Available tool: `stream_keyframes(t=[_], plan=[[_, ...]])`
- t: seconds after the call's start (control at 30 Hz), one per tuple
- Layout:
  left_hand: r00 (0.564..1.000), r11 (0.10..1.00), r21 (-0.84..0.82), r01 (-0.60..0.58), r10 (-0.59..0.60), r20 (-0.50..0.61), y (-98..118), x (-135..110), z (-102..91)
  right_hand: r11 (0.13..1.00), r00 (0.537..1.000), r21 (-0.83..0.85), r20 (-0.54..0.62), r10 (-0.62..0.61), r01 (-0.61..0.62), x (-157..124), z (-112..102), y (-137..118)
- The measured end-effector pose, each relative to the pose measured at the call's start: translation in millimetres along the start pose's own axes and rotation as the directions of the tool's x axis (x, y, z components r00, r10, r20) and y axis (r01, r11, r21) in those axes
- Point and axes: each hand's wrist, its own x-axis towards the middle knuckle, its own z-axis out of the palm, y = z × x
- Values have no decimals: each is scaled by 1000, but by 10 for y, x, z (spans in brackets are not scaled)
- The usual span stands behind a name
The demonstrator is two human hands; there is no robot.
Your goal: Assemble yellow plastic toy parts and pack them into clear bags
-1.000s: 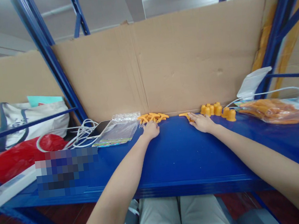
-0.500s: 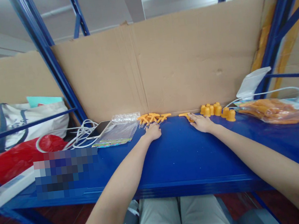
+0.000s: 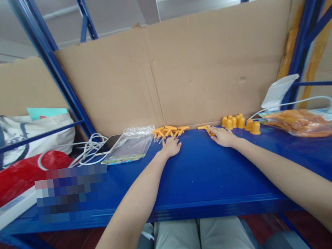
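Several orange T-handled corkscrews (image 3: pixel 171 128) with silvery spiral ends lie in a pile at the back of the blue table, against the cardboard. My left hand (image 3: pixel 171 147) rests just in front of them, palm down and fingers spread, its fingertips close to the spirals. Apart from the pile, on its right, lies one more orange T-handled piece (image 3: pixel 204 127). My right hand (image 3: pixel 223 137) reaches over the lower part of this piece with fingers stretched out, hiding some of it. Right of that hand stand several small orange cup-shaped caps (image 3: pixel 240 122).
Left of the pile lie a clear plastic bag (image 3: pixel 129 148), a phone (image 3: pixel 109 144) and coiled white cables (image 3: pixel 88 154). A red bag (image 3: pixel 24 172) sits farther left. On the right is a clear bag of orange parts (image 3: pixel 303 122). Cardboard (image 3: pixel 207 67) walls off the back.
My left hand has shifted slightly right, its fingers a little more spread. The right hand stays by the single orange piece. The whole view has drifted very slightly.
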Motion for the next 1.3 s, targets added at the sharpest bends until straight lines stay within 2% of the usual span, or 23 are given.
stream_keyframes(t=[0.17, 0.33, 0.5, 0.6, 0.67, 0.73, 0.87, 1.0, 1.17, 1.3], plan=[[993, 992, 58, -109, 111, -43, 64, -39, -47, 1000, 1000, -2, -5, -2, 2, 6, 14, 15], [966, 970, 32, -242, 244, -80, 215, -105, -94, 1000, 1000, -4, -6, -5, 5, 14, 17, 15], [893, 893, -86, -441, 428, -135, 392, -170, -112, 1000, 1000, -11, -2, -2, 2, 9, 5, 5], [855, 850, -140, -508, 478, -201, 444, -185, -108, 1000, 1000, 0, 3, 3, -3, 9, 5, 2], [859, 860, -123, -495, 463, -218, 434, -176, -97, 1000, 1000, 3, -10, -3, 3, 18, 20, 13], [890, 895, -87, -437, 417, -187, 392, -157, -78, 1000, 1000, 0, -24, -9, 9, 33, 42, 31], [972, 971, -52, -232, 229, -51, 272, -115, -24, 1000, 1000, -10, -18, -5, 5, 56, 70, 60], [999, 997, -58, -49, 48, -7, 170, -73, 9, 1000, 1000, -4, -11, -10, 9, 47, 52, 51], [999, 997, -58, -48, 48, 9, 111, -44, -6, 1000, 1000, -2, 7, -2, 2, 17, 18, 25], [997, 997, -14, -77, 77, -14, 130, -55, -49, 1000, 999, -2, -50, 21, -21, 1, -47, 23]])
